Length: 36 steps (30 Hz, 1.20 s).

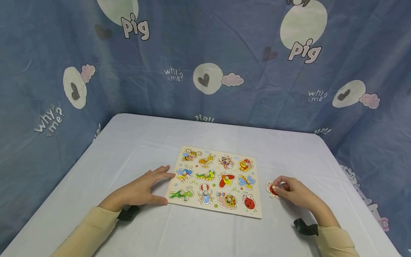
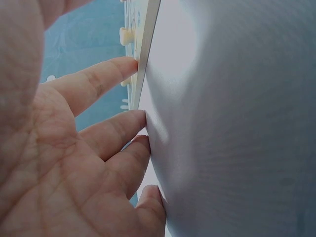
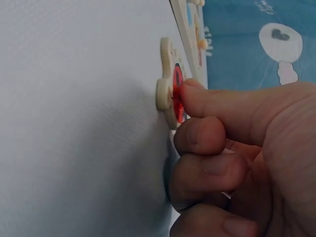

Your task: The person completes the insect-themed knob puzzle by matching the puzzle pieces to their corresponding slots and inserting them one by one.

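A wooden knob puzzle board [image 1: 210, 187] with insect pictures lies flat on the table. Along its left edge rests my left hand [image 1: 139, 189], fingers spread and fairly straight; a fingertip [image 2: 129, 64] touches the board's side in the left wrist view. Right of the board, my right hand [image 1: 297, 194] pinches a ladybug puzzle piece [image 1: 269, 186] between thumb and finger. That piece [image 3: 166, 94] stays close to the tabletop in the right wrist view; its knob is hidden by the fingers. A ladybug picture [image 1: 249, 203] without a visible knob fills the board's lower right corner.
Several other insect pieces with knobs, such as a green caterpillar [image 1: 206, 175] and a snail [image 1: 227, 200], sit in the board. A white cloth covers the table [image 1: 144, 135]. Behind it hangs a blue printed curtain [image 1: 160, 96].
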Available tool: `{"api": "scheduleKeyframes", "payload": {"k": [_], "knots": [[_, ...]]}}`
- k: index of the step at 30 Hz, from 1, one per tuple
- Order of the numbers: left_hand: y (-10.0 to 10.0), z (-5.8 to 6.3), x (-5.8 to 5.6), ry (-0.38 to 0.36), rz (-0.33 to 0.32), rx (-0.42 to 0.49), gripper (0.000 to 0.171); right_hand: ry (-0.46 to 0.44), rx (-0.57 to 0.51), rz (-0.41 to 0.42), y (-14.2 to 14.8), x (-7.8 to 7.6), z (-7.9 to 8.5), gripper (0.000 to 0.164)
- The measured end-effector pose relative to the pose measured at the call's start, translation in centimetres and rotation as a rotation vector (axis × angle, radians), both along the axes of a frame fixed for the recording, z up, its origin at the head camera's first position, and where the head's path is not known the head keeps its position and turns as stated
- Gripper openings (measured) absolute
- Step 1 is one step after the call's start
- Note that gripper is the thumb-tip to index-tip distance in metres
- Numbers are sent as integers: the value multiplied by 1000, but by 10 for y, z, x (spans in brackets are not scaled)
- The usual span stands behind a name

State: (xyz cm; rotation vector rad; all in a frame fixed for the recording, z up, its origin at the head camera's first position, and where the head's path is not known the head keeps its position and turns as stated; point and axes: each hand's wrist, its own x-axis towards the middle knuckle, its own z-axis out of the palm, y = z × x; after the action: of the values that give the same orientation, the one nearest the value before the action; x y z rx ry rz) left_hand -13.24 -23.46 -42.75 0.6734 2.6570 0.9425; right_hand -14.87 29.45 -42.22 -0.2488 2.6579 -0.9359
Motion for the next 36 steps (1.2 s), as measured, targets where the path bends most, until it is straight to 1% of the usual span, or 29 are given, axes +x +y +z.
{"api": "scheduleKeyframes", "payload": {"k": [6, 10, 15, 23, 31, 36], "knots": [[0, 1, 0, -5, 1, 3, 86, 40, 22, 18, -2, 2, -3, 17], [1, 0, 0, -11, 3, 4, 86, 42, 24, 7, -4, 4, -4, 18], [1, 1, 0, -10, 5, -4, 86, 51, -1, 12, -8, 8, -2, 18], [1, 1, 2, -8, 3, -5, 86, 33, -78, 95, -23, 14, 5, 18], [1, 1, 2, -1, -5, 2, 86, 16, -100, 191, -45, 21, 9, 17], [1, 2, 2, 6, -7, 0, 86, 19, -90, 236, -57, 26, 9, 14]]}}
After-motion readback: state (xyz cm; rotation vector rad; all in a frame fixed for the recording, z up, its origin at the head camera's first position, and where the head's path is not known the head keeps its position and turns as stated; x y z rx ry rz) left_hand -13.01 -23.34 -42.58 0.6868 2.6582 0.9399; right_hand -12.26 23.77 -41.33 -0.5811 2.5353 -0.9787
